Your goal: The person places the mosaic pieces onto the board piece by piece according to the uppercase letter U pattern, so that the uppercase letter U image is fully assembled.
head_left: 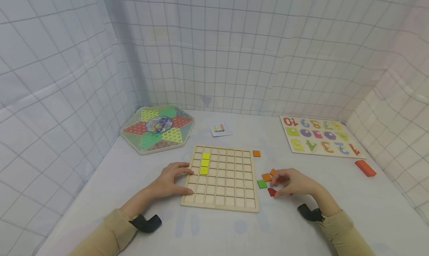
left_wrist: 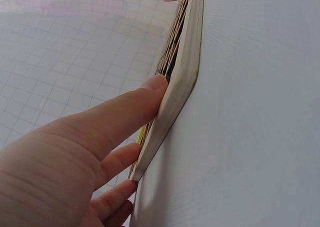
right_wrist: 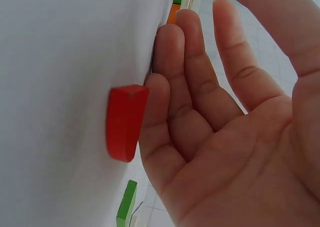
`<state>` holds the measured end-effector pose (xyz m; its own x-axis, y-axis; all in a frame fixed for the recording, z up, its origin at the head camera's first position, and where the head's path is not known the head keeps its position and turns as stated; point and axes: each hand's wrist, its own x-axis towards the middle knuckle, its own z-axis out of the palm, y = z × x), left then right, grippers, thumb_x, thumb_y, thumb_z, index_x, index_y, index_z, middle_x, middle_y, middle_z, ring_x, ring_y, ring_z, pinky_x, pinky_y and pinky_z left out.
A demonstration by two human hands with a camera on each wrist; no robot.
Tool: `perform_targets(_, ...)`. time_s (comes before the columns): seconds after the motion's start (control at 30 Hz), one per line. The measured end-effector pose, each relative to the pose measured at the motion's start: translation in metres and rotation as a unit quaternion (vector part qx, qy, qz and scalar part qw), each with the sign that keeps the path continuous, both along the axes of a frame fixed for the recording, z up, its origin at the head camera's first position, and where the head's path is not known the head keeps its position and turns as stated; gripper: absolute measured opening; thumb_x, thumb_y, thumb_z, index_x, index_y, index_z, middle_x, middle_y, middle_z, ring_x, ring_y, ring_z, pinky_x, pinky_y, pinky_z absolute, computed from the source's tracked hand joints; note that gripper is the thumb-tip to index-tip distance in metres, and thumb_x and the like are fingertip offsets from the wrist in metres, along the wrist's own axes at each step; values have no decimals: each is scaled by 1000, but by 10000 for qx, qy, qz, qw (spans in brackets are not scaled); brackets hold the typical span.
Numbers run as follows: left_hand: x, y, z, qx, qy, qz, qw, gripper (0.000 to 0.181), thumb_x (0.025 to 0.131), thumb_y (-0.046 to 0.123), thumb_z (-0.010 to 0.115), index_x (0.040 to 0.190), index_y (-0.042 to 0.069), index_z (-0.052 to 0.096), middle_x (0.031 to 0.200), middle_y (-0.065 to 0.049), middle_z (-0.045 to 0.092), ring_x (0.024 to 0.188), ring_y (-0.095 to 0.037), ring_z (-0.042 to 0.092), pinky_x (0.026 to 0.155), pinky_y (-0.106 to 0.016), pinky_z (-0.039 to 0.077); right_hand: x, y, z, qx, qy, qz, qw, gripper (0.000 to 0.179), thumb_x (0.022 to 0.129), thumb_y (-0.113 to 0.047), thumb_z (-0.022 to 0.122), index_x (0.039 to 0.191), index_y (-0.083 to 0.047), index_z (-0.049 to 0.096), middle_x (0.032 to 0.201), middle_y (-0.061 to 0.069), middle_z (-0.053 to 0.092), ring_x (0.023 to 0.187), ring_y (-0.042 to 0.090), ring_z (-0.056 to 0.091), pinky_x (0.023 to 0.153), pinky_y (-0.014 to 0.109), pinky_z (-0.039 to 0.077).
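Observation:
My left hand (head_left: 172,179) rests on the left edge of a wooden grid board (head_left: 219,191). In the left wrist view its thumb touches the top of the board's rim (left_wrist: 175,92), with the other fingertips along the same side. Three yellow square tiles (head_left: 204,163) form a column in the grid's upper left. Right of the board, my right hand (head_left: 295,182) hovers low among loose pieces, its fingers loosely bent and the palm bare. Near it lie a red curved-edge piece (head_left: 272,192), a green tile (head_left: 262,184) and orange tiles (head_left: 266,177). Another red piece (right_wrist: 124,124) shows beside the fingers.
A lone orange tile (head_left: 256,153) lies by the board's upper right corner. Behind the board is a small pattern card (head_left: 220,129). A hexagonal Chinese checkers set (head_left: 157,128) sits back left, a number puzzle board (head_left: 320,137) back right, with an orange-red block (head_left: 365,168) beside it.

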<state>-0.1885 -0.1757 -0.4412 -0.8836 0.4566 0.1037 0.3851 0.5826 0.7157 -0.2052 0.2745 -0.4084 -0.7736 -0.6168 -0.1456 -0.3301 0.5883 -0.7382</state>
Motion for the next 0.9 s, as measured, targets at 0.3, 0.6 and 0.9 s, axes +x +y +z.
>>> perform_targets(0.3, 1, 0, 0, 29, 4, 19, 10000, 59, 70, 47, 79, 119, 18, 63, 142, -11, 39, 133, -35, 25, 102, -60, 14, -1, 1, -6, -60, 52, 64, 9999, 28, 73, -22, 81, 91, -11, 64, 91, 0, 63, 87, 22, 55, 77, 29, 47)
perform_targets(0.6, 1, 0, 0, 39, 25, 25, 10000, 59, 71, 45, 79, 119, 16, 63, 141, -12, 40, 132, -37, 26, 102, -61, 15, -1, 0, -9, 144, 266, 119, 9995, 25, 72, -22, 81, 90, -18, 65, 88, -3, 60, 83, 18, 53, 72, 26, 44)
perform_targets(0.9, 0, 0, 0, 3, 48, 6, 10000, 59, 70, 45, 79, 119, 16, 63, 141, -12, 40, 132, -36, 26, 102, -60, 15, -2, 1, -12, 224, 414, 111, 9988, 23, 73, -22, 80, 91, -20, 66, 85, -3, 60, 80, 16, 53, 70, 26, 44)
